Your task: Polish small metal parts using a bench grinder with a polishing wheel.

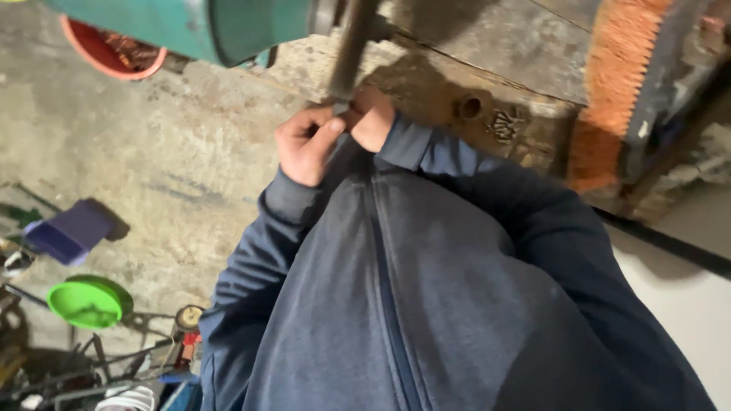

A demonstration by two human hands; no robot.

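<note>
At chest height, both hands, left hand (308, 144) and right hand (371, 118), pinch the dark metal rod's (350, 49) lower end, seemingly fastening it; a firmer grip likely follows.

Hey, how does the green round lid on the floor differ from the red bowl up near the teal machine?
The green lid is bright green and shows whole, lying flat among tools at the lower left. The red bowl is orange-red, sits at the top left, and is partly hidden behind the teal machine, so only part of its rim shows. The bowl looks deeper, with something dark inside; the lid looks shallow. Both are round and rest on the concrete floor.
</note>
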